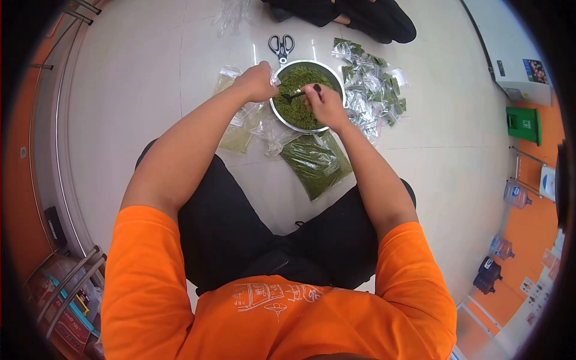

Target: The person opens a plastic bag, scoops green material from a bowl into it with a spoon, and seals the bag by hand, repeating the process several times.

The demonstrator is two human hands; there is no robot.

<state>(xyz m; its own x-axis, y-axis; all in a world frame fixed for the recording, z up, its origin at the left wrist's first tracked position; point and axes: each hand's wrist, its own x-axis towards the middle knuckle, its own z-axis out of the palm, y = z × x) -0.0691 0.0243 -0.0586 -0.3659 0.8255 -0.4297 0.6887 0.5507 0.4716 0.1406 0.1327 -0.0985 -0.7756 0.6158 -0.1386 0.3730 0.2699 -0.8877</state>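
Note:
A round metal bowl (333, 79) stands on the floor in front of me, holding chopped green leafy material (305, 114). My right hand (327, 108) is closed round a black spoon (294, 95), its head down at the green material. At the bowl's left rim my left hand (257, 83) is closed on a small clear plastic bag (275, 80), mostly hidden by the fingers. A large clear bag full of green material (318, 163) lies against the near side of the bowl. Scissors (282, 48) with dark handles lie just beyond it.
Several small filled clear packets (373, 90) are heaped right of the bowl. Clear plastic bags (239, 133) lie to its left, and another plastic bag (231, 17) lies farther off. Another person's dark-clothed legs (378, 19) are at the top. A green bin (524, 126) stands far right.

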